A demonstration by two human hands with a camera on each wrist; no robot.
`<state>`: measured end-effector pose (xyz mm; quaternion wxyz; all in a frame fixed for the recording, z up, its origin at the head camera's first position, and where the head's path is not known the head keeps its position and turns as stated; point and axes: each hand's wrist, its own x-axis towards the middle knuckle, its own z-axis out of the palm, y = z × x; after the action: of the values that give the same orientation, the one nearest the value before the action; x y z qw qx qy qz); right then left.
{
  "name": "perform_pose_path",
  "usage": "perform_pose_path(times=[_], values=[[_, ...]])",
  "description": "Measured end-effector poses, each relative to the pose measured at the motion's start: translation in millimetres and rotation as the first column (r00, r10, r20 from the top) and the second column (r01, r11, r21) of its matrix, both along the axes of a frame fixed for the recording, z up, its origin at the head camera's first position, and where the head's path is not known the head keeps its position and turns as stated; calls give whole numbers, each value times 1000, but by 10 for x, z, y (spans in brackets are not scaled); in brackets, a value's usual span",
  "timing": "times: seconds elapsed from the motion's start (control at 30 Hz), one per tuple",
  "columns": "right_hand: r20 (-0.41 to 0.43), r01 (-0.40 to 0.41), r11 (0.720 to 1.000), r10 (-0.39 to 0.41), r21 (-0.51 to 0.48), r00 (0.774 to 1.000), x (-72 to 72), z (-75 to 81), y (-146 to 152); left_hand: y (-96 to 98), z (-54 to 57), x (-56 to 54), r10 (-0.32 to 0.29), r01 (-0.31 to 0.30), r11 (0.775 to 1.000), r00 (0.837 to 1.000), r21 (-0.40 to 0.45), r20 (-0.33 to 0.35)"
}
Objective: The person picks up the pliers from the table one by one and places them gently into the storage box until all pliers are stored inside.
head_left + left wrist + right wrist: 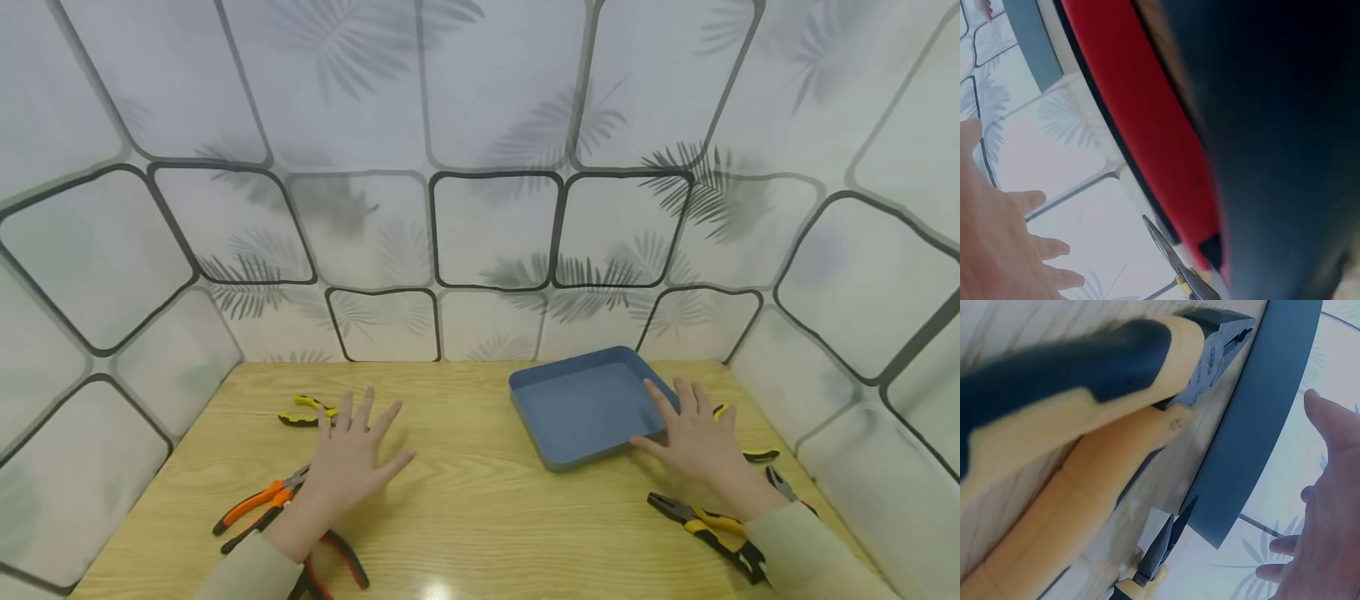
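Note:
My left hand hovers over the left side of the table, fingers spread, holding nothing. Around it lie pliers with yellow-and-black handles, partly covered by the fingers, orange-handled pliers and red-and-black-handled pliers, partly under the forearm. My right hand is spread by the right edge of a blue-grey tray; the head view does not settle whether it touches. Beside that wrist lie yellow-and-black pliers, large in the right wrist view. Yellow-handled pliers lie partly hidden behind the hand.
Another pair of pliers lies at the far right, mostly behind the right forearm. The wooden table is bounded at the back and sides by patterned fabric walls. The tray stands at the back right, slightly turned.

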<state>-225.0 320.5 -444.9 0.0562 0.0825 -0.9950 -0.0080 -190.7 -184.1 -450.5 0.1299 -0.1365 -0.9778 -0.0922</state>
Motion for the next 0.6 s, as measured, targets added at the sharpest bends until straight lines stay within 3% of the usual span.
perform_pose_path(times=[0.47, 0.6], values=[[45, 34, 999, -33, -12, 998, -94, 65, 117, 186, 102, -46, -39, 40, 998, 999, -41, 15], [57, 40, 999, -39, -14, 998, -112, 80, 136, 267, 82, -74, -56, 57, 998, 998, -29, 36]])
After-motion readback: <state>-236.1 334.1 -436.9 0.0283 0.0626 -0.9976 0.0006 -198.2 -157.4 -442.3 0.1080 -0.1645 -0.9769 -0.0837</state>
